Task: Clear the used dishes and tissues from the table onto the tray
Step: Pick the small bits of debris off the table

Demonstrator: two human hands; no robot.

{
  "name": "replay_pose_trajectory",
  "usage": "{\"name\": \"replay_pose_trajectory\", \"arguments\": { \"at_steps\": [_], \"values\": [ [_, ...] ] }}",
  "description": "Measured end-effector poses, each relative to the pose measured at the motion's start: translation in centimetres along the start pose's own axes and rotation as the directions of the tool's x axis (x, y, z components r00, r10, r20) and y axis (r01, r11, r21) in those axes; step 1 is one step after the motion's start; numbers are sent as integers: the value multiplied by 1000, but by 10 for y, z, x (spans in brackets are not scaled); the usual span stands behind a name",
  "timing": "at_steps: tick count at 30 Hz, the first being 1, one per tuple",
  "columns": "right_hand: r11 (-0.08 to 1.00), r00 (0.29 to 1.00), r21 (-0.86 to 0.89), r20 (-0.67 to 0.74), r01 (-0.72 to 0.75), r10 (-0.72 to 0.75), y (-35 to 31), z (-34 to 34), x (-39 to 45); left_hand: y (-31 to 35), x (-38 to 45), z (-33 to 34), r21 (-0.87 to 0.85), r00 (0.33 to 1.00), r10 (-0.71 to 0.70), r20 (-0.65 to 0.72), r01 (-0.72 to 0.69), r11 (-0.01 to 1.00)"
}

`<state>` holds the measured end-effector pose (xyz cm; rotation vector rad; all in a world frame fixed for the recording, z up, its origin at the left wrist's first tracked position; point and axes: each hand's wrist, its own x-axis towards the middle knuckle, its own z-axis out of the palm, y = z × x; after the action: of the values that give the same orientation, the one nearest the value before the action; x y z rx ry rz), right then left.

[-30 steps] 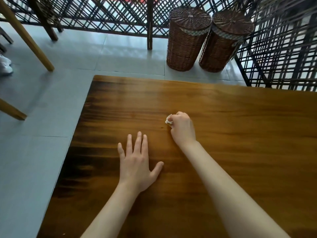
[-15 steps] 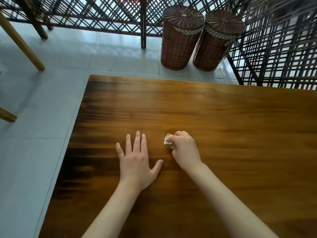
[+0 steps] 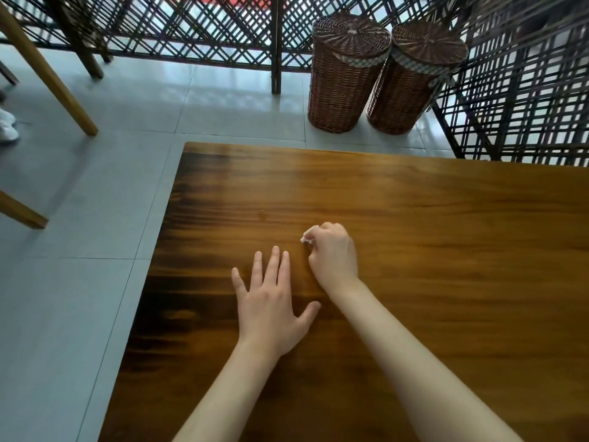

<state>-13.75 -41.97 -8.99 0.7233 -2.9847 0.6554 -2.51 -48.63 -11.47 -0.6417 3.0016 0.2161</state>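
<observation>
My right hand is curled into a fist on the wooden table and grips a small crumpled white tissue; only a bit of the tissue pokes out at the knuckles. Just left of it and nearer to me, my left hand lies flat on the tabletop with its fingers straight and spread, holding nothing. No dishes and no tray are in view.
Two lidded brown wicker baskets stand on the grey tiled floor beyond the table's far edge. A dark lattice screen runs behind them and along the right. Wooden furniture legs stand at the far left.
My right hand with the tissue slid toward me across the table, then a little away again. The left hand stayed flat in place. The view shifted slightly.
</observation>
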Motion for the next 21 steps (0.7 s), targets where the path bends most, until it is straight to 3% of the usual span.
{"name": "replay_pose_trajectory", "arguments": {
  "at_steps": [4, 10, 13, 21],
  "values": [
    [992, 993, 68, 32, 108, -111, -19, 8, -23, -8, -2, -5, -77, 999, -4, -53, 0, 997],
    [989, 997, 134, -34, 69, -65, -34, 5, 17, -70, 13, -19, -80, 987, -107, -120, 98, 992],
    [982, 996, 168, -42, 82, -76, -56, 16, 47, -96, 15, -20, -88, 988, -129, -80, 122, 989],
    [996, 998, 68, 32, 55, -57, -71, 42, 69, -103, 11, -16, -89, 993, -105, -51, 101, 991]
  ]
}}
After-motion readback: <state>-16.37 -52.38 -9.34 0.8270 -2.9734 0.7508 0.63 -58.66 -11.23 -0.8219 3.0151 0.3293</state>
